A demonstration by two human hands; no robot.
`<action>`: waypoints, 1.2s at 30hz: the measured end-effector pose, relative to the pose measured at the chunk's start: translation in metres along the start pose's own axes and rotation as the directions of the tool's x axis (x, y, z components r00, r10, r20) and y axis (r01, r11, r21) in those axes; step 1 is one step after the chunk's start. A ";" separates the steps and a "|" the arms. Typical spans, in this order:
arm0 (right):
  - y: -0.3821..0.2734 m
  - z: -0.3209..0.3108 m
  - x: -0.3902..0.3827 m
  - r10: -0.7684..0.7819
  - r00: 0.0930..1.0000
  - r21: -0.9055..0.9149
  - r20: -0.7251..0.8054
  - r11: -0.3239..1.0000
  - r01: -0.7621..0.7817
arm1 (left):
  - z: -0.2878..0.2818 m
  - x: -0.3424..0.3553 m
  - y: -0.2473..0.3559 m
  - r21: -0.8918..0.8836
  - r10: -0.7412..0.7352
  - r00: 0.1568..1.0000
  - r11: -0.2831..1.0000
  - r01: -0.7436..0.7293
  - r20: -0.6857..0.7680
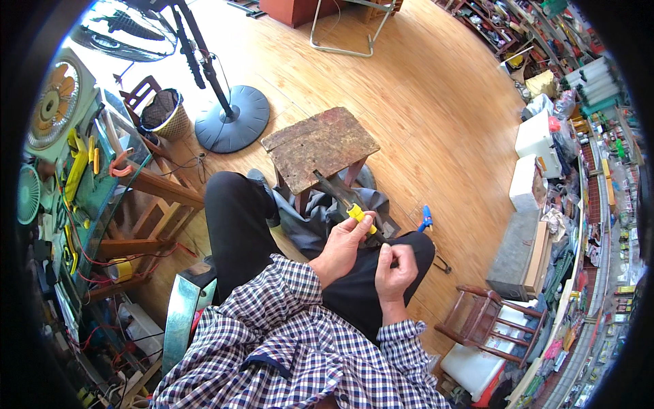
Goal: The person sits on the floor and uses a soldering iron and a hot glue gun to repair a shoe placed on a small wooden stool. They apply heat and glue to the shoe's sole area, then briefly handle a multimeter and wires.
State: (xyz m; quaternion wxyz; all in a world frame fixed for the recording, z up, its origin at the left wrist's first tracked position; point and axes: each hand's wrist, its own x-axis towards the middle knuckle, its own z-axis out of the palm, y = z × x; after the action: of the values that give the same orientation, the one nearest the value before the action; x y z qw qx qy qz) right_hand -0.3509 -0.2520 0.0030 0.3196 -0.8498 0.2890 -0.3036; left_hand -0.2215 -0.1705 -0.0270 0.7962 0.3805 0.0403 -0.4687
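Observation:
My left hand (338, 251) is closed around a long, thin dark tool with a yellow collar (355, 213), held over my lap. Its narrow dark shaft (332, 187) points up and away toward the low wooden stool (320, 143); its exact kind is unclear. My right hand (395, 271) is closed, thumb pressed on curled fingers, right beside the tool's dark near end. Whether it grips that end or something small is hidden. Grey cloth (306, 217) lies below, between my legs and the stool.
A blue-handled tool (426, 218) is on the floor by my right knee. The fan's round black base (233, 119) and a wastebasket (165, 114) stand at far left. At left is a cluttered glass-topped bench (102, 184); at right, a small wooden chair (477, 317) and packed shelves.

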 end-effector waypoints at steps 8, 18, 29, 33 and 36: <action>-0.014 0.044 -0.013 0.274 0.840 0.822 0.468 0.214 -0.528 | -0.005 -0.012 0.000 -0.045 -0.128 0.990 0.990 0.131 0.060; 0.015 0.057 0.006 0.426 0.835 0.905 0.349 0.077 -0.418 | -0.011 -0.015 -0.009 0.081 -0.078 0.985 0.994 0.066 0.155; 0.112 0.008 0.119 0.518 0.855 0.825 0.025 0.472 -0.310 | -0.114 -0.050 0.019 0.985 -0.140 0.987 0.161 -0.059 0.082; 0.124 0.037 0.101 0.539 0.840 0.765 0.056 0.518 -0.383 | -0.127 -0.046 0.000 0.986 -0.147 0.976 0.068 -0.154 0.162; 0.116 0.051 0.088 0.527 0.843 0.746 0.111 0.516 -0.421 | -0.127 -0.041 -0.008 0.988 -0.236 0.959 0.055 -0.147 0.156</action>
State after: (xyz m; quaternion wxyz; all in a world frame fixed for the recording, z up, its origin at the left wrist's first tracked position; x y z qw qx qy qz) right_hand -0.2923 -0.3664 -0.0827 0.6894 -0.5084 0.3794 -0.3497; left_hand -0.2138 -0.0617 -0.1042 0.2973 0.7514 -0.3923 -0.4393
